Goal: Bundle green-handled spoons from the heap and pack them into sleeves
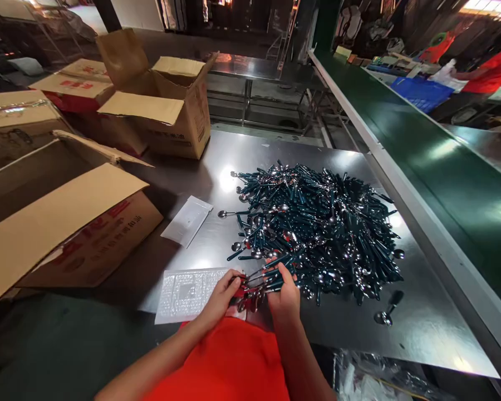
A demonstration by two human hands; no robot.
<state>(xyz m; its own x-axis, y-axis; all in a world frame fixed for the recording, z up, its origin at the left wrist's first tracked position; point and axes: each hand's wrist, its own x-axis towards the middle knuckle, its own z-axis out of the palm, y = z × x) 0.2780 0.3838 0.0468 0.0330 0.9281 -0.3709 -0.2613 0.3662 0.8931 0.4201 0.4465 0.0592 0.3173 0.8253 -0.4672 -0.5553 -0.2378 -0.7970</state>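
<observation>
Several spoons with dark teal handles and shiny metal bowls (256,283) are gathered between my two hands, near the table's front edge. My right hand (284,289) is wrapped round their handles. At the bowl end, my left hand (226,291) has its fingers closed on the same spoons. Just beyond lies a large heap of matching spoons (317,223), piled in a tangle. Left of my hands, a sheet of clear bubbled plastic packaging (187,295) lies flat, partly behind my left hand. A smaller white plastic bag (187,221) rests farther back.
Open cardboard boxes (96,223) crowd the left side, with another open box (196,111) at the back. A green conveyor belt (421,139) runs along the right. Beyond it, a person in a red shirt (492,69) stands near a blue crate (421,93).
</observation>
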